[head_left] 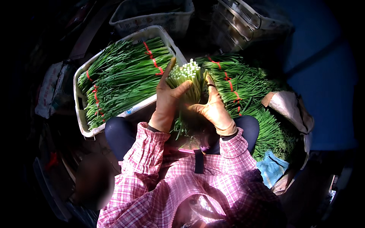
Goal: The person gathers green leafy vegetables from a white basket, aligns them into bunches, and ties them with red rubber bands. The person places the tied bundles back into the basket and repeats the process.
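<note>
A bunch of green leafy stalks, probably garlic chives (190,74), stands upright between my gloved hands, its pale cut ends facing up and its leaves hanging down. My left hand (170,91) presses against the bunch's left side, thumb across its front. On the right, my right hand (212,102) has its thumb and fingers spread, close beside the stalks; whether it touches them is unclear. A white plastic crate (174,48) at the left holds several bunches tied with red bands. More red-banded bunches (228,82) lie at the right.
An empty-looking white crate (154,20) stands at the back, with stacked crates (242,22) right of it. A pale sack (285,109) and a light blue cloth or bag (272,168) edge the greens at right. A large blue surface (322,85) rises beyond. A white bag (50,88) lies far left.
</note>
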Demonstrator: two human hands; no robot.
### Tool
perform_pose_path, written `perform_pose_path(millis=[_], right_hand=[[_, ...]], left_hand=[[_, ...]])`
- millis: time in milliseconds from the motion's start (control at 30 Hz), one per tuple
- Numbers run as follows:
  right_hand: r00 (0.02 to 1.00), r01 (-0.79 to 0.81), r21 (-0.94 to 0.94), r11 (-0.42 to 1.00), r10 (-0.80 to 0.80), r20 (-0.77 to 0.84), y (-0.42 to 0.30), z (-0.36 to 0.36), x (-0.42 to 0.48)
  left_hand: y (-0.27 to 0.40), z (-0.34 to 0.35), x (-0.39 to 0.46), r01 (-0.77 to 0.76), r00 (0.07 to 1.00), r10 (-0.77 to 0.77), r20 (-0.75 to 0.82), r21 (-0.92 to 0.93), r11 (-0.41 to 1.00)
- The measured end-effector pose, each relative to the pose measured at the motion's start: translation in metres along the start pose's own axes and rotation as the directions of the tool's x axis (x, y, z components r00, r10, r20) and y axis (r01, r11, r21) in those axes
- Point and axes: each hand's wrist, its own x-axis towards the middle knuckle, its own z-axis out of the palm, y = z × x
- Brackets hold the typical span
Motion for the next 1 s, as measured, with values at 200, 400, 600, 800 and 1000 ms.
perform_pose_path(millis=[200,400,600,800,1000], right_hand=[[0.974,-0.209,0.406,0.889,0.226,0.005,-0.015,-0.011,0.032],[0.996,-0.084,0.286,0.955,0.081,0.021,-0.022,-0.009,0.052],[0.949,-0.245,0.32,0.915,0.158,0.273,-0.032,0.01,0.05],[0.921,0.088,0.02,0.996,-0.089,0.379,-0.022,0.07,0.174],[0.66,0.399,0.045,0.916,-0.322,0.679,-0.029,0.224,0.291]], left_hand=[[-0.025,-0.014,-0.008,-0.059,0.991,0.081,0.103,-0.208,0.976],[-0.033,0.007,-0.029,0.183,0.976,-0.169,0.136,-0.096,0.978],[0.002,-0.026,0.008,0.154,0.987,-0.1,0.126,-0.55,0.821],[0.054,-0.133,0.054,0.085,0.994,-0.106,-0.036,-0.381,0.921],[0.043,-0.295,0.058,0.053,0.957,-0.136,-0.256,-0.308,0.95]])
